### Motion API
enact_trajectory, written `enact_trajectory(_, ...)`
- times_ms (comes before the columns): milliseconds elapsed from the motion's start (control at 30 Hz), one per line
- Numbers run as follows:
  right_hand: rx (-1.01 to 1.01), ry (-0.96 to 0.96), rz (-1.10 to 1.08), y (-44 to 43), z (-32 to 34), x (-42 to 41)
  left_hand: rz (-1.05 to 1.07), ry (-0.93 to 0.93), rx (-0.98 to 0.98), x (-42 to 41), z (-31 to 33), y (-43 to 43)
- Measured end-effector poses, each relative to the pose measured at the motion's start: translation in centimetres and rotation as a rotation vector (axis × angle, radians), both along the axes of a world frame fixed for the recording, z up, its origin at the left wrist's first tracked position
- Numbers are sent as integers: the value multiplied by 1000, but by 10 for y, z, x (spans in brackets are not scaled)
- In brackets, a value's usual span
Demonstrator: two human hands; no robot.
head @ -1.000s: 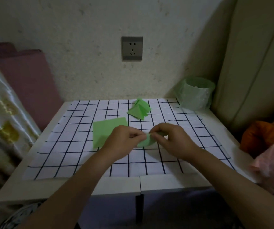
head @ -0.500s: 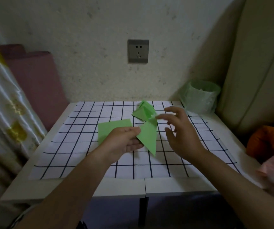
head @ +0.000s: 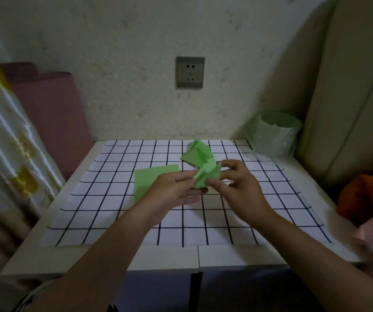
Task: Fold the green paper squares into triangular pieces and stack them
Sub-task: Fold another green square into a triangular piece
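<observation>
Presently held: a folded green piece point(head: 205, 176) is kept lifted above the checked cloth point(head: 113, 199).
Long axis: slanted from near-left to far-right.
Stack of triangles point(head: 195, 154): lies just beyond the piece, nearer the right hand point(head: 237, 183).
Left hand point(head: 172, 192): the near corner is pinched.
Right hand: the far edge is pinched by thumb and forefinger.

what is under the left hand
Flat green paper squares lie on the checked mat; the left hand, pinching a folded green piece, hides their right part, so the sheet count is unclear.
</observation>
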State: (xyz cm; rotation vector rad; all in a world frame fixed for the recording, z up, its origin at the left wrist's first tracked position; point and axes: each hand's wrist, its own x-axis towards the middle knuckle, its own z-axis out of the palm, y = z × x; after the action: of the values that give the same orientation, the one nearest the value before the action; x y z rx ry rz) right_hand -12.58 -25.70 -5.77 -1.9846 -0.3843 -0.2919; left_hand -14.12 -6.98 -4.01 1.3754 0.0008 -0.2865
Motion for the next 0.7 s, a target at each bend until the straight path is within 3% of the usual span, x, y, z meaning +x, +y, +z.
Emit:
enact_trajectory(100, 293, 254, 7, 2, 7, -3, -43, -14, -5, -2, -1, -5)
enact_trajectory(233, 466, 450, 16, 5, 9, -7, -37, -9, 2, -2, -4, -9)
enact_trajectory(333, 517, 490, -26, 7, 10, -8, 5, -38, 25, -2, -4, -13)
enact_trajectory(467, 555, 478, -29, 8, 12, -10, 132, -224, 184, -2, -13, -21)
enact_trajectory(700, 611, 529, -30, 5, 16, -8, 168, -314, 223, -1, -16, -23)
